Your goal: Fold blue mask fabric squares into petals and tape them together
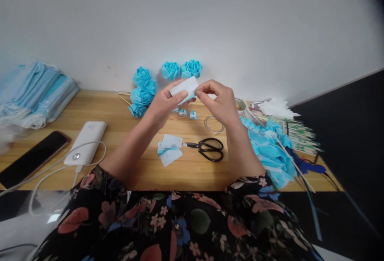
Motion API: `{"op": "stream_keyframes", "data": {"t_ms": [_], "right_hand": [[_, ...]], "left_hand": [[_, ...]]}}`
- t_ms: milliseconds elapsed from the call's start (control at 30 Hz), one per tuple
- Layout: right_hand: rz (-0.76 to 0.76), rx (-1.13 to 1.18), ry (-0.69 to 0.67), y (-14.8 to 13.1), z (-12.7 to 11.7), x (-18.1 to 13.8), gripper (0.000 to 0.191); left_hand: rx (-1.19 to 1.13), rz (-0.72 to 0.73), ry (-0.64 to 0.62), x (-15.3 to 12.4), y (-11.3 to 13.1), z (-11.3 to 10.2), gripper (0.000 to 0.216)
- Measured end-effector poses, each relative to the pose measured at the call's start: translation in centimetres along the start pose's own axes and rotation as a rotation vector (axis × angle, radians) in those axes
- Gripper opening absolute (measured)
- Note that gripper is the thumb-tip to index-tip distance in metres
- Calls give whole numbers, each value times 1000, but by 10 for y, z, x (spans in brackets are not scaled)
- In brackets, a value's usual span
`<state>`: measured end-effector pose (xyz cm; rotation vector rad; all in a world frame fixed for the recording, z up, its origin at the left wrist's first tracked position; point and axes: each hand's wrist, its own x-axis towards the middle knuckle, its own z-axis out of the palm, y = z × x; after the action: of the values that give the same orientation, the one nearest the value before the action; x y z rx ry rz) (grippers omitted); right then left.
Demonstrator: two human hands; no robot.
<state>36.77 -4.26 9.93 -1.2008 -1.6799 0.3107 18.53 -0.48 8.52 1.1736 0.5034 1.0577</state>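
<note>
A white-and-blue piece of mask fabric [186, 86] is held up above the table, its white side toward me. My left hand [169, 100] grips it, thumb on top and fingers beneath. With thumb and forefinger, my right hand [216, 97] pinches its right edge. Below lie several small folded blue-and-white pieces [193, 115], partly hidden by my left hand. Nearer me rest loose cut fabric pieces [170, 155] beside black-handled scissors [210, 149]. Blue fabric flowers [141, 91] stand behind my left hand, and two more blue flowers [191, 69] sit by the wall.
Stacked blue masks [39, 89] lie far left, with a black phone [34, 157] and a white power bank [87, 141] with a cable in front. On the right are a wire ring [214, 125], a tape roll [240, 105], heaped blue fabric [270, 149] and a blue-handled tool [312, 167].
</note>
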Motion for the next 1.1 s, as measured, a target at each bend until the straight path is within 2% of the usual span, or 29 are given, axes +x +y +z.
{"op": "stream_keyframes", "data": {"t_ms": [167,300,433,633,833,1000,1100], "right_hand": [[7,9,-2,-1,1,0,10],[19,32,-5,0,1,0,11],[54,47,-22,0,-2,1,27],[-24,37,-162,1,-5,1,53],[-1,18,-165,1,-1,1,42],[51,71,-123,3,-2,2,32],[69,101,-70,6,-4,4,25]], "left_hand": [[29,50,15,1,-6,-3,65],[24,33,60,2,-9,-5,63],[45,11,84,2,-9,-7,59],[144,49,111,2,-9,-5,54],[179,5,102,-2,-4,1,54],[118,-5,180,-1,-3,1,72],[72,56,220,1,-2,-2,80]]}}
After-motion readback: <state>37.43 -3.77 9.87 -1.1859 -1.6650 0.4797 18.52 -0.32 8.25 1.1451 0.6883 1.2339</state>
